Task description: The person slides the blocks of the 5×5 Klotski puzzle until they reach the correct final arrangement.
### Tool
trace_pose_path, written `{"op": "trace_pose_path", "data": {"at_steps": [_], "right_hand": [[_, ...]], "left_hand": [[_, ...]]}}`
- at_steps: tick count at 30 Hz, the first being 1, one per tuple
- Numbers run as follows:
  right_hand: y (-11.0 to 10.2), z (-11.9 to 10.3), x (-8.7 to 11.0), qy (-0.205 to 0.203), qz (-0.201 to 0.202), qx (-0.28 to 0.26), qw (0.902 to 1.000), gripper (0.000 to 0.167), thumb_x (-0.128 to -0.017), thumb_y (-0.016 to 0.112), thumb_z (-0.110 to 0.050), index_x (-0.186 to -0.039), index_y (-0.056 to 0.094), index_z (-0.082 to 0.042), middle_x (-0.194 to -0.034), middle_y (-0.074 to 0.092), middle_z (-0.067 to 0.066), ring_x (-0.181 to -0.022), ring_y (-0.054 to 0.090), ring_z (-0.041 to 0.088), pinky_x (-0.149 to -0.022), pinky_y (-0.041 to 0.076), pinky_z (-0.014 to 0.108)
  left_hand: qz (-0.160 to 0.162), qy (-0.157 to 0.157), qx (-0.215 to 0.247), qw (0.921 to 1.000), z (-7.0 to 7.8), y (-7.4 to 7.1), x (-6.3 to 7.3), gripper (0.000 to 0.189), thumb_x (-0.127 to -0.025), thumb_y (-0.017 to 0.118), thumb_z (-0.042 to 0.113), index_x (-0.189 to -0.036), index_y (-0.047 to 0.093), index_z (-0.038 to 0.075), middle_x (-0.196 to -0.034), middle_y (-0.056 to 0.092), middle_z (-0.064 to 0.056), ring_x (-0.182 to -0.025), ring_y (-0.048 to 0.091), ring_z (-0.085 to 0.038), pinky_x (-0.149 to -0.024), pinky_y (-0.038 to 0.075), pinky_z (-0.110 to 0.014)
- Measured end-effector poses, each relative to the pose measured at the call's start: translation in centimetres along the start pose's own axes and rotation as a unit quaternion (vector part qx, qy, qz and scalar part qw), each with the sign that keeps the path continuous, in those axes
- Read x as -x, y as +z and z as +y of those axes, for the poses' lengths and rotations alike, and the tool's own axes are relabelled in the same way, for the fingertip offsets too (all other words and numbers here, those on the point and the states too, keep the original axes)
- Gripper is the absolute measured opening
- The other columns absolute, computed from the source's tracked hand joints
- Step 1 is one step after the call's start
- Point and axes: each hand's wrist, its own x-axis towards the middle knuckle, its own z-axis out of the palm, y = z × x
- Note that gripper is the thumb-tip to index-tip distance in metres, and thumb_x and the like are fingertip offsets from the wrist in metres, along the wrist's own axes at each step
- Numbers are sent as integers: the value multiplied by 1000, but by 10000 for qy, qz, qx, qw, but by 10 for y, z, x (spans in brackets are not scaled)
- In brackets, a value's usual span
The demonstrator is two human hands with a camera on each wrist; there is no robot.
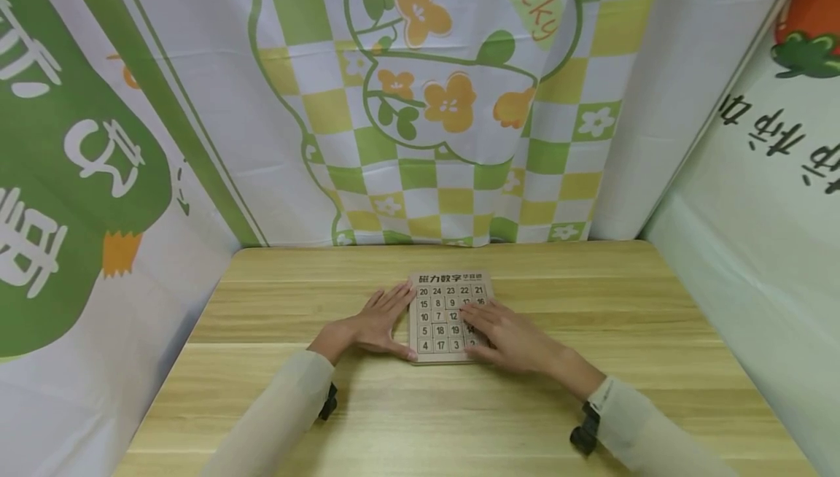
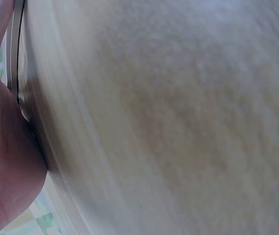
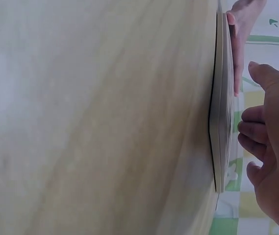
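A wooden sliding number puzzle (image 1: 441, 324) lies flat on the table, with Chinese lettering along its top and rows of numbered tiles below. My left hand (image 1: 377, 325) rests at its left side, fingers extended towards the upper left edge and thumb at the lower left corner. Over the right part of the tiles is my right hand (image 1: 515, 337), its fingers hiding some numbers. In the right wrist view the puzzle's side edge (image 3: 219, 107) shows, with the right hand's fingers (image 3: 253, 131) loosely bent above the tile face. The left wrist view shows the left palm (image 2: 7, 161) by the tabletop.
The light wooden table (image 1: 315, 419) extends around the puzzle. A curtain (image 1: 426, 200) with green and yellow checks hangs behind its far edge. Printed white cloths (image 1: 190, 265) flank both sides. Each wrist wears a dark strapped device (image 1: 585, 429).
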Motion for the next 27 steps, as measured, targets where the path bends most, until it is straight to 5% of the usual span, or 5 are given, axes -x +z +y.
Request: {"op": "trace_pose_path", "data": {"at_steps": [4, 11, 27], "right_hand": [[-4, 4, 1, -1, 51, -3, 10000, 67, -105, 65, -44, -150, 55, 4, -156, 53, 23, -146, 49, 42, -123, 31, 64], [-10, 11, -3, 57, -54, -7, 10000, 69, -104, 66, -44, -152, 52, 5, -156, 52, 24, -146, 49, 42, -124, 28, 65], [-6, 20, -9, -5, -255, -1, 9997, 67, -105, 65, -41, -150, 53, 8, -157, 51, 26, -145, 49, 44, -122, 31, 67]], "left_hand": [[106, 69, 1, 9999, -8, 8, -2, 144, -74, 58, 97, -171, -1, 9, -178, -9, -16, -165, -4, -34, -130, -3, -62], [13, 59, 230, 9997, -1, 0, 0, 142, -76, 69, 88, -171, 1, 7, -177, -9, -17, -164, -5, -36, -129, -5, -63], [-11, 43, 104, 9999, -3, 1, 0, 141, -76, 66, 90, -171, 0, 9, -178, -9, -16, -164, -5, -35, -130, -5, -62]]}}
